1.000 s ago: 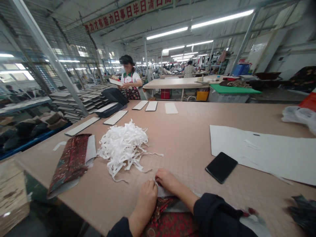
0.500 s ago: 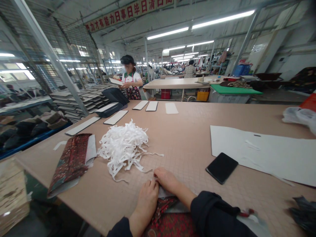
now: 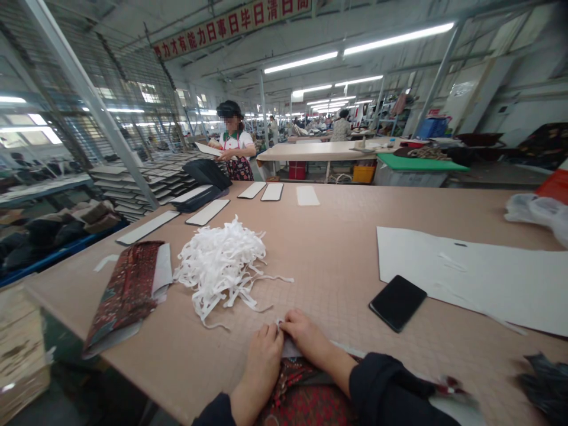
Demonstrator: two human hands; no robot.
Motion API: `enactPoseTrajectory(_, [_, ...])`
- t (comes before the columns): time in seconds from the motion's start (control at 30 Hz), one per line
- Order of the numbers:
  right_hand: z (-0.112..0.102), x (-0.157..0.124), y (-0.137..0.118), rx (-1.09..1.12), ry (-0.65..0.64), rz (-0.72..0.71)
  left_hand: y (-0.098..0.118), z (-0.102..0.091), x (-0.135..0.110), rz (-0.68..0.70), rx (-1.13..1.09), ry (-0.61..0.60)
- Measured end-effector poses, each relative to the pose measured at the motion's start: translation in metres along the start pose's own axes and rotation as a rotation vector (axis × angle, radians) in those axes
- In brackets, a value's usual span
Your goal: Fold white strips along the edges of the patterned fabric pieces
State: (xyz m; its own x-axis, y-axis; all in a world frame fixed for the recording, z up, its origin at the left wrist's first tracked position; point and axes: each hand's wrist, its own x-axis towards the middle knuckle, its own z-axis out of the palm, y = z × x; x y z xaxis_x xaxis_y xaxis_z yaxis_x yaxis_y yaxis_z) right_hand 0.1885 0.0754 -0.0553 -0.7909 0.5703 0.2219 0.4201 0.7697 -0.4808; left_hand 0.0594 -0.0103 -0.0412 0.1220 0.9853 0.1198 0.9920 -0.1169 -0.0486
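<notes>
My left hand (image 3: 261,361) and my right hand (image 3: 306,337) meet at the near edge of the tan table (image 3: 337,260). Both pinch the white corner of a red patterned fabric piece (image 3: 306,399) that lies under my forearms. The fingers of each hand are pressed together on that white edge. Just beyond the hands lies a heap of white strips (image 3: 222,263), one strand trailing close to my fingers.
A folded red patterned piece (image 3: 126,293) lies at the left edge. A black phone (image 3: 398,302) rests beside a large white sheet (image 3: 479,275). White panels (image 3: 271,191) line the far side, where another person (image 3: 233,148) stands holding a panel. Stacked boards (image 3: 133,180) sit on the left.
My hands have drawn slightly nearer to me along the fabric's white edge, still pinching it. Everything else on the table is as it was.
</notes>
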Motion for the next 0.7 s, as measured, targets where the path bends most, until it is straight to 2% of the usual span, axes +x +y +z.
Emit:
enactPoseTrajectory(0.17, [-0.012,-0.005,-0.01,-0.094,0.0,0.018,-0.004,0.009,0.002,0.077,-0.023,0.114])
enactPoseTrajectory(0.27, [-0.016,-0.019,-0.016,-0.164,-0.012,0.063,-0.006,0.012,0.004,0.119,-0.077,0.126])
enactPoseTrajectory(0.33, [-0.018,-0.034,-0.012,-0.226,-0.051,0.13,-0.007,0.01,0.006,0.121,-0.117,0.095])
enactPoseTrajectory(0.47, [-0.034,-0.07,0.009,-0.315,-0.133,0.367,-0.009,-0.002,0.014,0.096,-0.16,0.024])
enactPoseTrajectory(0.6, [-0.06,-0.088,0.019,-0.219,-0.181,0.5,0.004,-0.017,0.026,0.107,-0.113,-0.023])
enactPoseTrajectory(0.7, [-0.071,-0.088,0.01,-0.164,-0.171,0.492,0.025,-0.026,0.031,0.235,-0.17,0.012])
